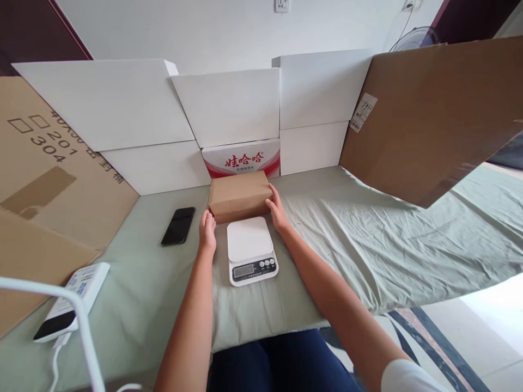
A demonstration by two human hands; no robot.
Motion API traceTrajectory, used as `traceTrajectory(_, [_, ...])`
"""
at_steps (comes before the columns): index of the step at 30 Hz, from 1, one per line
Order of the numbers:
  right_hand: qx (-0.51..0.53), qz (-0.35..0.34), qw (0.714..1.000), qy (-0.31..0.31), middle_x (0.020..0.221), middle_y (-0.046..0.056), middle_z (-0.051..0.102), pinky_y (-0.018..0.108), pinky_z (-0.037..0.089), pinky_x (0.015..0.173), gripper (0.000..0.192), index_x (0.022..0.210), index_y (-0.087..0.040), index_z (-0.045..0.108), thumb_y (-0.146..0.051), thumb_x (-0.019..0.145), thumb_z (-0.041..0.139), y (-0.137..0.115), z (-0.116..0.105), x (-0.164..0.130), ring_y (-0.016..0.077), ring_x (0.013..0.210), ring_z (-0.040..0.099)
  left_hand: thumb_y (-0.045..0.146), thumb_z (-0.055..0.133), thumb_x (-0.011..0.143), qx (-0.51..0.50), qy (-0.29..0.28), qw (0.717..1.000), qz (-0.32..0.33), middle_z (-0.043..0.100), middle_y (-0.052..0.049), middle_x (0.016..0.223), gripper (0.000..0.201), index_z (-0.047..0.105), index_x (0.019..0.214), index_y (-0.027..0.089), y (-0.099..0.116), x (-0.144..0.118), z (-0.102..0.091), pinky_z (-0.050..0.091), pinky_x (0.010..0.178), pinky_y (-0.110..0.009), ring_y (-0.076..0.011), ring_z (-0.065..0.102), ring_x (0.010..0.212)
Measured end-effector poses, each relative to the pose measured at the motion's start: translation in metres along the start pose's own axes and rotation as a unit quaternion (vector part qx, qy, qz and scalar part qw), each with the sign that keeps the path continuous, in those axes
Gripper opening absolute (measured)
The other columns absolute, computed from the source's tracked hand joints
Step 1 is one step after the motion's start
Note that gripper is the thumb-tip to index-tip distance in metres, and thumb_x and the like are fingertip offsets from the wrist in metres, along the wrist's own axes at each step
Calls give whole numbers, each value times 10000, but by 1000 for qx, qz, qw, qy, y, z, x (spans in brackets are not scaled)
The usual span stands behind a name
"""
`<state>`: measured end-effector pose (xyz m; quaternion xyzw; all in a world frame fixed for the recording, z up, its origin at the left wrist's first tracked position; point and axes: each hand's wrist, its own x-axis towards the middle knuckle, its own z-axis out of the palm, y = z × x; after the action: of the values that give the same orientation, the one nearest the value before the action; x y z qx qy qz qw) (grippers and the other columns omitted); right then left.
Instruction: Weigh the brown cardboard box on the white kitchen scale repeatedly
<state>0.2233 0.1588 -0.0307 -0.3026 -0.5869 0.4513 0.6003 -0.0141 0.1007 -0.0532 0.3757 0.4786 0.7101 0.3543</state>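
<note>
Nearest, at lower left: a white power bank (73, 302) on the cloth-covered bench (368, 245). Centre: a white kitchen scale (250, 250) (display facing the wearer). Just behind it: a brown paper-wrapped parcel (240, 195), resting on the bench, gripped at its ends by left hand (207, 230) and right hand (278, 213). Left of that: a black phone (178, 225). Farthest: white boxes (229, 106).

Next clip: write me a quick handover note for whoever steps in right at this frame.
Left hand: on the left end of the brown parcel.
Right hand: on its right end.
The parcel lies on the green cloth, just behind the white kitchen scale; whether it is lifted cannot be told.
Scale platform is bare, so nothing is weighed yet.
A black phone lies left of the parcel.
</note>
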Motion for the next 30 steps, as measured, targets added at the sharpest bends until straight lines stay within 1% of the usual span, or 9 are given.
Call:
traceTrajectory(4, [17,24,999,25,1718,11,205,520,214,1284,838,1596,-317,255,-612,877,567,7,-4,2,295,1575,253,708,575,826,-21,22,1000,0,452,-155,1590,734,592,1393,243,8,1,-9,306,1210,-424,-281,397,1493])
traceTrajectory(7, [18,27,999,39,1717,-4,211,518,206,1288,823,1588,-340,264,-626,876,560,10,-7,2,282,1583,237,714,531,845,-30,35,999,11,404,-135,1624,721,590,1402,260,13,1,-16,287,1217,-414,-266,362,1512])
traceTrajectory(10, [13,24,999,27,1711,-12,237,517,195,1293,795,1576,-345,299,-631,880,556,9,-7,2,281,1582,238,726,527,841,-16,31,999,1,410,-141,1619,746,582,1416,254,13,1,-16,287,1217,-411,-264,365,1510])
traceTrajectory(15, [19,13,1000,1,1681,7,320,483,198,1299,797,1576,-301,326,-601,880,573,10,-4,2,269,1562,288,723,535,851,10,15,999,-27,462,-163,1580,776,572,1430,209,5,1,-7,298,1214,-417,-271,402,1490])
traceTrajectory(19, [12,22,1000,4,1658,23,365,495,205,1293,832,1605,-295,254,-584,887,559,13,-3,4,253,1553,313,703,547,867,17,-1,999,-27,496,-157,1557,746,581,1425,208,3,1,-5,321,1204,-420,-277,436,1469])
traceTrajectory(22, [4,38,999,10,1670,18,341,506,195,1293,828,1610,-303,230,-577,894,542,12,-3,4,247,1565,286,694,548,876,16,-2,1000,-25,496,-154,1558,728,586,1421,213,3,1,-6,325,1202,-422,-279,428,1473])
traceTrajectory(25, [-3,33,999,3,1688,9,303,480,176,1305,798,1593,-281,293,-544,889,563,7,-2,3,255,1581,242,687,560,873,14,-2,999,-28,513,-150,1545,715,599,1407,212,3,0,-6,318,1205,-432,-282,441,1465])
traceTrajectory(28, [-7,23,1000,-10,1682,5,320,461,167,1312,774,1583,-266,326,-497,888,577,1,0,2,258,1587,225,682,571,869,16,-4,999,-36,551,-150,1512,701,617,1385,211,3,0,-4,324,1202,-440,-284,474,1442])
traceTrajectory(30, [-13,17,1000,-14,1671,6,345,459,163,1313,772,1584,-267,325,-493,891,579,0,1,1,255,1590,216,694,574,857,17,1,999,-49,548,-162,1511,729,608,1394,202,4,0,-4,327,1199,-445,-290,474,1441])
